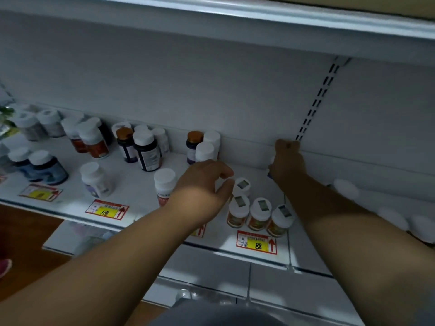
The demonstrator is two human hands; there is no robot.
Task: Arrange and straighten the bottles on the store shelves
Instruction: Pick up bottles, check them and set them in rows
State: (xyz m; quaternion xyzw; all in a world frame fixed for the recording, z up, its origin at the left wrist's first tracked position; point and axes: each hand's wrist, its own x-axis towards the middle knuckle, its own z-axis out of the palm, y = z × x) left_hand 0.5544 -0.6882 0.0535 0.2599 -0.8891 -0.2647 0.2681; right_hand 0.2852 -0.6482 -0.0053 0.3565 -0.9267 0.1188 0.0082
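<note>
My left hand [204, 182] hovers over the white shelf [131, 184] with thumb and fingers in a loose curl, holding nothing, right beside a white-capped bottle [243, 185]. Three matching orange-labelled bottles [259, 214] stand in a row in front of it. At the back wall my right hand [287, 158] grips a small bottle [271, 161]; only a sliver of white and blue shows past the fingers. A red-labelled bottle [164, 182] stands just left of my left wrist.
Several mixed bottles stand scattered on the left half of the shelf, among them a dark one [147, 150] and a blue one [48, 167]. White caps [346, 189] line the shelf on the right. Price tags [256, 243] sit along the front edge. Another shelf hangs overhead.
</note>
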